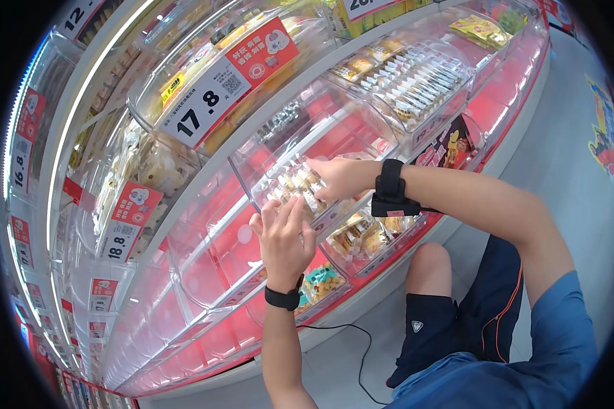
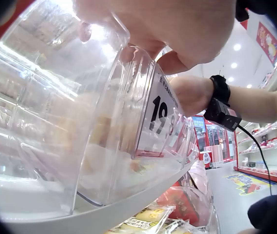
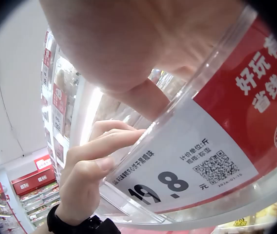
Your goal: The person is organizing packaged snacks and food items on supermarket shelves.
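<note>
Open left hand (image 1: pixel 284 242) has fingers at front edge of the clear bin (image 3: pixel 206 78). Your right hand (image 1: pixel 351 178) reaches over this edge, near wrapped snacks (image 1: pixel 295 183) inside; its grip I cannot tell.

This is a shop selling packaged food. In the head view, clear bins (image 1: pixel 430 112) of wrapped snacks (image 1: pixel 416 85) run in curved tiers from lower left to upper right. Red-and-white price cards (image 1: pixel 228 78) front them, one at upper left reading 17.8 beside a QR code; the right wrist view shows another, reading 19.8, at lower centre. Stocked shelves (image 2: pixel 270 146) line the right side of the left wrist view, under round ceiling lights (image 2: pixel 234 65), with a colourful floor graphic (image 2: pixel 248 184) at lower right.
</note>
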Demonstrator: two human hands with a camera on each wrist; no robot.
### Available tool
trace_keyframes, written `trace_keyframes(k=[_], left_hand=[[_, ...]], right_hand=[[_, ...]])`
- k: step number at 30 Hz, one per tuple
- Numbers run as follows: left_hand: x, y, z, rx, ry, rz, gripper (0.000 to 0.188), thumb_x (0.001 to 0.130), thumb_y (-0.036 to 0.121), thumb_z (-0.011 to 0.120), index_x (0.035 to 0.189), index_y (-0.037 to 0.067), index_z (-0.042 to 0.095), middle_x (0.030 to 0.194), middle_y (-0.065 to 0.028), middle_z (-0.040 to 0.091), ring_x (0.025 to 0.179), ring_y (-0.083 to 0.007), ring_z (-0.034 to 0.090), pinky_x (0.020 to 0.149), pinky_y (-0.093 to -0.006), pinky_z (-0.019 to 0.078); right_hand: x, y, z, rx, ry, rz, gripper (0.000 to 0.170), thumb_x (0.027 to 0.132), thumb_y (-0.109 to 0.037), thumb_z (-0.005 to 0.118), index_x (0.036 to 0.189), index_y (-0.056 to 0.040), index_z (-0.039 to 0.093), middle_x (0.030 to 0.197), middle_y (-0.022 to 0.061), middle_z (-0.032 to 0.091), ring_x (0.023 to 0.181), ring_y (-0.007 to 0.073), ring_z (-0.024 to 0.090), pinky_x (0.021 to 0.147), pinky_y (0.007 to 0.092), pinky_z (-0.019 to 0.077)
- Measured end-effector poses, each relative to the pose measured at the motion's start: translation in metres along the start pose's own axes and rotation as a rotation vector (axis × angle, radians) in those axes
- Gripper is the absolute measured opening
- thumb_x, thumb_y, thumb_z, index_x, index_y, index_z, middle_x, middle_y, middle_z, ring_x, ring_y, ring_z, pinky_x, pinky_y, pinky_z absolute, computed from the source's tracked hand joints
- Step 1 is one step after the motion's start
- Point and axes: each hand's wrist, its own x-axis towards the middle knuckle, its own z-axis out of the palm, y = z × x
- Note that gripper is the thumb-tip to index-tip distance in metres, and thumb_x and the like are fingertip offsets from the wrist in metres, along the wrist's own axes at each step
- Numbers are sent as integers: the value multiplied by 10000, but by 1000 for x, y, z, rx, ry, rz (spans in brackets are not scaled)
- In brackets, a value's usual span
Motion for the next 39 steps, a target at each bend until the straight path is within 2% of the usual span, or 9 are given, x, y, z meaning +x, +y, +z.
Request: trace_keyframes(k=[8,14,18,22,27,31,32,34,39], left_hand=[[4,13,-4,-42,82,-74,353,797,124,550,1136,36,593,1029,-51,594,1078,-223,507,917,-445,236],[40,45,18,-153,-22,-75,553,873,287,542,1362,53,431,1374,-174,462,1300,-402,376,1066,-531,262],[38,36,29,-58,-170,-123,640,846,454,592,1368,111,449,1411,-166,428,1286,-466,359,1031,-558,283],[34,35,31,8,-163,-115,590,812,468,630,1251,85,538,1382,-158,448,1276,-438,381,1016,-571,298],[35,38,36,36,-143,-124,570,769,413,675,1197,57,554,1347,-157,458,1264,-429,386,1007,-612,305],[37,38,38,56,-144,-126,538,757,371,667,1189,72,554,1347,-130,472,1260,-417,384,1001,-591,303],[37,38,38,58,-144,-131,538,755,368,666,1189,70,553,1350,-130,468,1261,-420,382,1002,-593,302],[37,39,37,54,-145,-127,538,741,342,665,1185,59,550,1359,-143,455,1263,-435,376,1003,-597,298],[37,39,36,43,-150,-119,549,733,316,664,1199,52,545,1357,-160,456,1262,-446,375,1009,-596,294]], right_hand=[[-10,1,-5,139,111,23,477,864,-270,556,1230,15,439,981,250,642,877,365,647,760,429,514],[1,19,7,81,313,-164,234,851,-132,497,960,63,566,901,283,633,845,416,637,711,445,514],[0,38,-6,640,74,14,249,841,-52,466,1027,23,612,870,150,670,798,202,663,702,322,521],[-54,12,-17,197,633,-258,192,777,-19,486,891,10,638,761,102,657,696,179,641,647,311,508],[-121,36,20,-154,-27,-232,236,748,-10,517,963,12,612,917,146,652,877,303,631,782,377,494],[-95,122,81,-504,359,-500,334,780,-103,576,1088,21,537,1033,183,622,1014,334,584,881,399,468],[-78,121,82,-758,42,-183,363,804,-161,571,1129,-1,548,1047,194,623,1059,336,584,920,413,450],[-61,130,94,-812,84,19,391,841,-227,539,1170,-20,573,1111,191,621,1113,333,569,974,470,408],[-14,166,140,-1046,268,-53,347,875,-246,495,1138,-74,643,1182,161,612,1126,325,558,988,631,309]])
